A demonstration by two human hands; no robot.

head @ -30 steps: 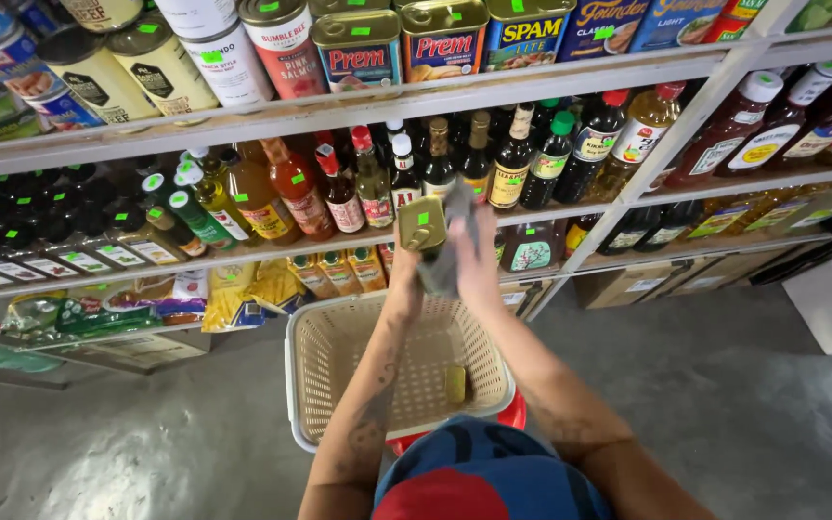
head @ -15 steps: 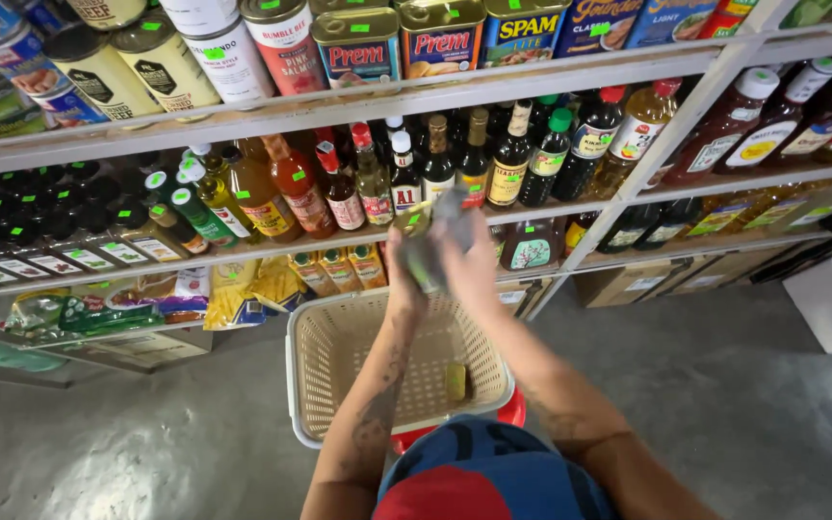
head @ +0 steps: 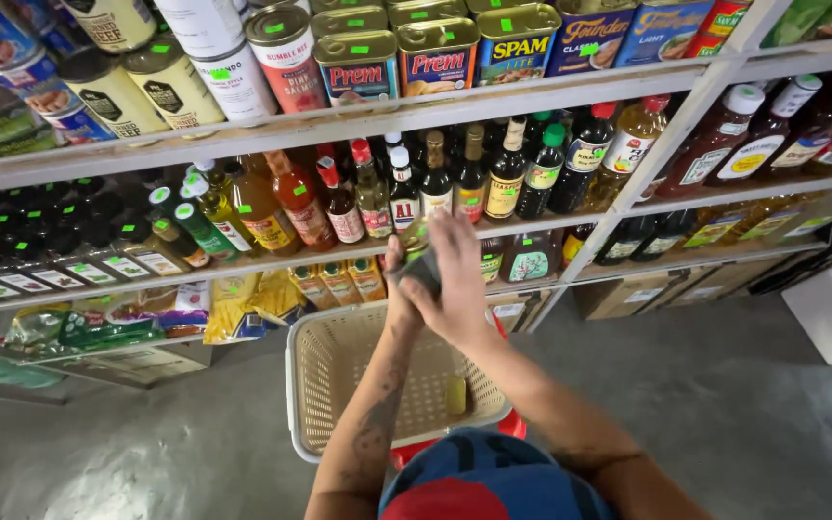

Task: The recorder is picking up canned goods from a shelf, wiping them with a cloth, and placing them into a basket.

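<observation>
Hands [head: 440, 279] clasp a dark bottle [head: 419, 252] above basket [head: 305, 385] holding one yellow item [head: 455, 396].

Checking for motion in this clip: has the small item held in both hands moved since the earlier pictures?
Yes. The small item has dropped slightly, from level with the bottle shelf edge toward the beige basket, with both hands around it.

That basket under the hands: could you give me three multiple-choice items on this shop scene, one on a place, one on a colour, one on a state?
1. Where is the basket?
A. on the top shelf
B. below the hands, before the shelves
C. beside the cans

2. What colour is the small item in the basket?
A. yellow
B. black
C. white

3. How are the hands?
A. apart, empty
B. inside the basket
C. together on a small bottle

Answers: 1 B, it sits beneath both forearms. 2 A, it shows yellow on the mesh. 3 C, left hand and right hand close around the small bottle.
</observation>
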